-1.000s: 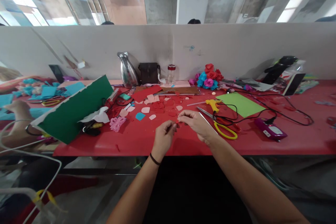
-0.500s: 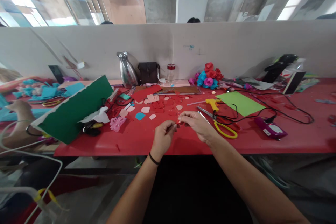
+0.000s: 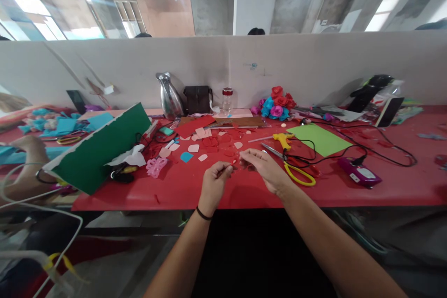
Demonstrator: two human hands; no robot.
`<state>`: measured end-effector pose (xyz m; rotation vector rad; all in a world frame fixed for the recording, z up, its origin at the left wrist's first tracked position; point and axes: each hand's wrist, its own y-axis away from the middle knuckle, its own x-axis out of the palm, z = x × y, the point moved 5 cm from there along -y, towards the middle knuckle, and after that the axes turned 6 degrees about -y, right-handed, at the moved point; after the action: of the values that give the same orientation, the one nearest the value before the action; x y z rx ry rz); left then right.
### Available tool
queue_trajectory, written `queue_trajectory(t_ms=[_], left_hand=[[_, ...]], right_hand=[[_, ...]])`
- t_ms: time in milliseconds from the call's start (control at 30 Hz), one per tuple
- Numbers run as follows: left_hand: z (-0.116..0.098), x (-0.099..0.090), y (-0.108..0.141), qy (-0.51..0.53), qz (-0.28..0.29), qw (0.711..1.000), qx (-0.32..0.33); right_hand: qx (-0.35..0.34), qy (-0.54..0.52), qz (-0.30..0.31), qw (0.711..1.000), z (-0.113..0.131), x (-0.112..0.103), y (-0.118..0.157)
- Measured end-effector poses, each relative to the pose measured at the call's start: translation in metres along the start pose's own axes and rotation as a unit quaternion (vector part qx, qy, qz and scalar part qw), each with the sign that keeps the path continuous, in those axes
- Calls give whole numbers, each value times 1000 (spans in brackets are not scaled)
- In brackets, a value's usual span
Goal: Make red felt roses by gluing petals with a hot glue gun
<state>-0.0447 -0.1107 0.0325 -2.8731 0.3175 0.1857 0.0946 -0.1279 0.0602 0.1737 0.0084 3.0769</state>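
My left hand (image 3: 213,182), with a dark band at the wrist, pinches a small red paper piece (image 3: 233,162) between thumb and fingertips above the red table. Close on its right is my right hand (image 3: 261,166), fingers bent and slightly apart, not touching the piece. Loose petal-shaped cutouts lie beyond my hands, among them a blue cutout (image 3: 186,156) and a pale pink cutout (image 3: 193,148). Beside my right hand rest yellow-handled scissors (image 3: 299,175) and a yellow glue gun (image 3: 282,140).
A green board (image 3: 104,153) leans at the left, near another person's arm (image 3: 24,163). A purple power socket (image 3: 359,172) trails black cable to the right. Behind stand a steel jug (image 3: 170,98), a dark bag (image 3: 197,99), a glass jar (image 3: 227,100) and paper flowers (image 3: 277,102).
My right hand's fingertips have parted from the red paper piece, which stays in my left hand. The other person's arm at the left has shifted. The view has tilted slightly.
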Motion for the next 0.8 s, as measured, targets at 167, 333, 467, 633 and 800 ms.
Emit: queue_trajectory(t_ms=[167, 333, 467, 633, 800], left_hand=[[0, 1, 0, 26, -10, 1000, 5], [4, 4, 1, 86, -14, 996, -12], [9, 6, 1, 158, -21, 986, -41], [15, 4, -2, 244, -70, 965, -73], [20, 6, -1, 308, -64, 944, -97]], right_hand=[[-13, -5, 13, 1000, -2, 7, 2], [-31, -41, 3, 999, -6, 9, 1], [-32, -48, -17, 998, -11, 9, 1], [-83, 41, -41, 995, -26, 11, 4], [-133, 141, -17, 981, -42, 23, 7]])
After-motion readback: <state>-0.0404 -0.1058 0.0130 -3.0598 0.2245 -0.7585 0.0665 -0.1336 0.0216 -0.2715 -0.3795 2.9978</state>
